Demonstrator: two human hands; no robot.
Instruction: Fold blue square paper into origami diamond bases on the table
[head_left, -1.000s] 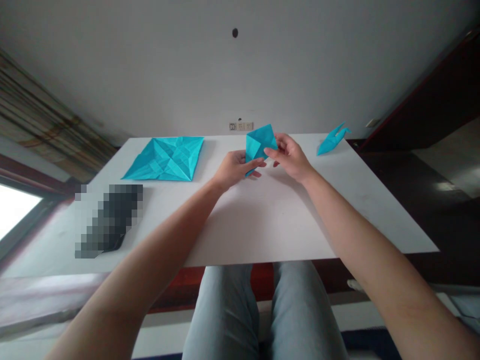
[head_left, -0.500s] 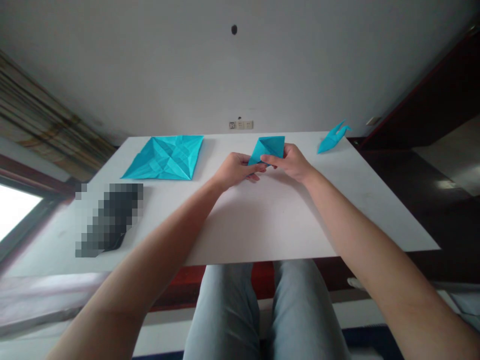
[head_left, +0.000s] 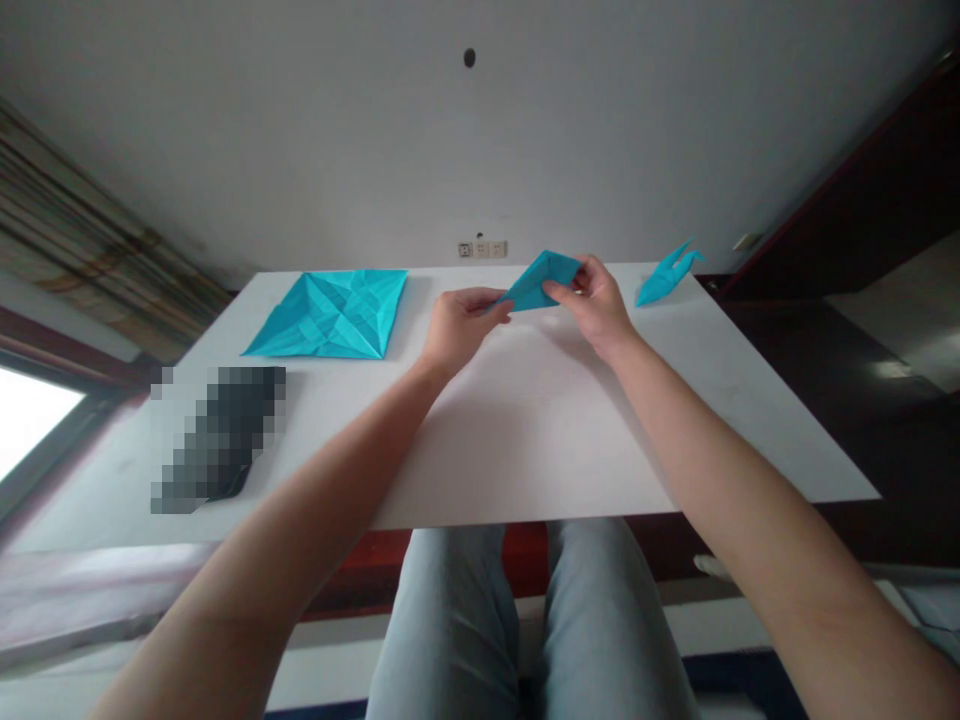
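Observation:
A small folded piece of blue origami paper (head_left: pixel 541 282) is held up above the far part of the white table (head_left: pixel 525 430). My left hand (head_left: pixel 463 325) pinches its left corner between thumb and fingers. My right hand (head_left: pixel 598 302) grips its right side, with the thumb on the near face and the fingers curled behind, partly hidden. Off to the right of my right hand stands a folded blue paper crane (head_left: pixel 667 275). A larger blue paper sheet (head_left: pixel 341 315), opened out and marked with many creases, lies to the left of my left hand.
On the table's left side lies a dark object (head_left: pixel 232 440), blurred by pixelation. Beyond the far edge is a grey wall with sockets (head_left: pixel 481 250). The table's near edge runs just above my knees (head_left: pixel 450 600). A curtain (head_left: pixel 82 230) hangs at left.
The folded paper has been raised slightly and turned, so its left corner now points down to the left. My hands have moved further apart, the left one leftward, the right one up and rightward.

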